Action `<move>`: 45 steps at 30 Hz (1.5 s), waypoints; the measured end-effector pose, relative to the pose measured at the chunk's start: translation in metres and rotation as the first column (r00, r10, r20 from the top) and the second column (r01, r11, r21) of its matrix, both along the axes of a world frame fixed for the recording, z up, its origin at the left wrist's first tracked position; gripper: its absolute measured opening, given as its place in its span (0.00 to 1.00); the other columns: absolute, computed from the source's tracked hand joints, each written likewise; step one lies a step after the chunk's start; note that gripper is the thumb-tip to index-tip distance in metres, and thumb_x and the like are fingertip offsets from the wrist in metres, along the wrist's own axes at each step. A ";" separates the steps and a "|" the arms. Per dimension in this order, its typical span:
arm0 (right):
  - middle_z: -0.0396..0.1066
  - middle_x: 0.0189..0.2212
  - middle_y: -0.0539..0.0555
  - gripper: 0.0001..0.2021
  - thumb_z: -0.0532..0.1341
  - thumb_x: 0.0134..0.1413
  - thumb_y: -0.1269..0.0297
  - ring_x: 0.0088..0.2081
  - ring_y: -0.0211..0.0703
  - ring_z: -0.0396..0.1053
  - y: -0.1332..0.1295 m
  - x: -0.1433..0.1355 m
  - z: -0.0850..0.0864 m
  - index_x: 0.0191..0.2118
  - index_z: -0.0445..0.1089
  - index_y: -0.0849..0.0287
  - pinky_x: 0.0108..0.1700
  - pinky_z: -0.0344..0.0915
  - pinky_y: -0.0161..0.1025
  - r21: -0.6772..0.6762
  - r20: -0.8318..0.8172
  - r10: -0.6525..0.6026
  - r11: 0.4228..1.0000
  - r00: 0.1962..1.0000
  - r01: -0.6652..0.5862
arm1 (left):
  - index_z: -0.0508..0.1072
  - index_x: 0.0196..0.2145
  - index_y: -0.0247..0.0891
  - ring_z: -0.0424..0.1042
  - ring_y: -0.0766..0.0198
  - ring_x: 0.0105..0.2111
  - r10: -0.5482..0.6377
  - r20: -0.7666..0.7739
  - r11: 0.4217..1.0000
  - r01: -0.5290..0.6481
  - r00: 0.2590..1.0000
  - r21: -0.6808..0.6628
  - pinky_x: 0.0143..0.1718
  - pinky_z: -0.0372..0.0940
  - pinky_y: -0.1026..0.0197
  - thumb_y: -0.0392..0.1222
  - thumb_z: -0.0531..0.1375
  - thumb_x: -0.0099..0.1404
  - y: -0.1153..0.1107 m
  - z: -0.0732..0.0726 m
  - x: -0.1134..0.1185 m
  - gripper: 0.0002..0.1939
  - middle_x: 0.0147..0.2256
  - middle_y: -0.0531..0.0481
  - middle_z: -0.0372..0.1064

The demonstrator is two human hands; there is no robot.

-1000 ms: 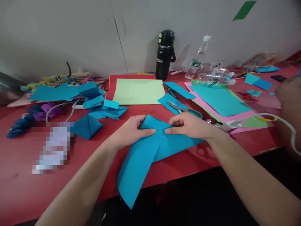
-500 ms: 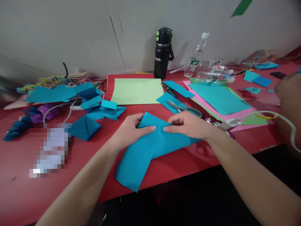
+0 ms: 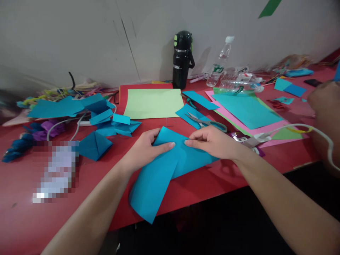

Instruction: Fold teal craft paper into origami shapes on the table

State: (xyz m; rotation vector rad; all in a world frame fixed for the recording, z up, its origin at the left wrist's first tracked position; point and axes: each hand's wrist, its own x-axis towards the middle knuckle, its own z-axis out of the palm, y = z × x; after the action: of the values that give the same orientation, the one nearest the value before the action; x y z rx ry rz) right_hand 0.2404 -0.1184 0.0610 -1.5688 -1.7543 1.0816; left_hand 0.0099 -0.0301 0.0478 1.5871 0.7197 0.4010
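Between my two hands is a folded sheet of blue paper (image 3: 159, 177), held above the front of the red table. My left hand (image 3: 148, 147) grips its upper left part, thumb on top and fingers behind. On the upper right edge, my right hand (image 3: 209, 141) pinches the paper between thumb and fingers. A long flap of the sheet hangs toward me past the table edge, while another part runs to the right under my right hand. Just beyond that hand a pair of scissors (image 3: 212, 124) lies on a blue paper piece (image 3: 183, 112).
A black bottle (image 3: 181, 67) and a clear plastic bottle (image 3: 220, 65) stand by the wall. Pale green paper (image 3: 154, 102) lies ahead, stacked coloured sheets (image 3: 247, 109) to the right. Folded blue pieces (image 3: 95, 145) lie left. Another person's hand (image 3: 324, 102) is at far right.
The hanging flap of blue paper has swung slightly down and its fold looks sharper. Both hands keep their hold nearly in place. The whole view has shifted a little.
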 end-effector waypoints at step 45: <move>0.62 0.23 0.47 0.17 0.61 0.61 0.51 0.27 0.36 0.57 0.004 -0.003 -0.013 0.29 0.71 0.59 0.27 0.52 0.36 0.013 -0.101 -0.026 1.000 0.995 0.028 | 0.76 0.43 0.38 0.77 0.51 0.41 0.057 -0.057 0.991 -0.050 0.997 0.127 0.39 0.73 0.53 0.50 0.69 0.60 0.000 -0.003 0.002 0.17 0.41 0.45 0.78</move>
State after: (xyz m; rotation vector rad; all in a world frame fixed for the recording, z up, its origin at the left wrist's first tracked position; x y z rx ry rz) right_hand 0.2370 -0.1147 0.0481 -1.4985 -1.6663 1.1124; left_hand 0.0118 -0.0301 0.0445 1.7068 0.7975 0.4464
